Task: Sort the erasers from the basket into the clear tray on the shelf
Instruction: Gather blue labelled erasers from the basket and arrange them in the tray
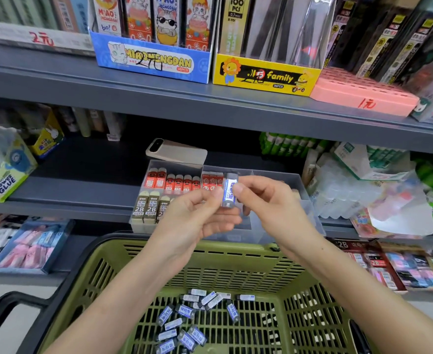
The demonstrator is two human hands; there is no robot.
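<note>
Erasers [195,320] with blue labels lie loose in the green basket [312,310], many still unsorted. Above it, the left hand [197,215] and right hand [269,200] pinch one blue eraser [229,191] upright between their fingers. Beyond, the clear tray [310,208] holds red and brown rows. Blue sorting appears barely begun.

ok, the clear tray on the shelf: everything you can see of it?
A clear plastic tray with inner dividers sits flat on the dark grey middle shelf, front at the lip. Back-left compartments hold upright red-sleeved erasers; front-left, tan 2B erasers. The right part looks empty where visible. The left hand and right hand, pinching a blue-and-white sleeved eraser, hide its middle; contact cannot be told. A beige flat device lies just behind.
</note>
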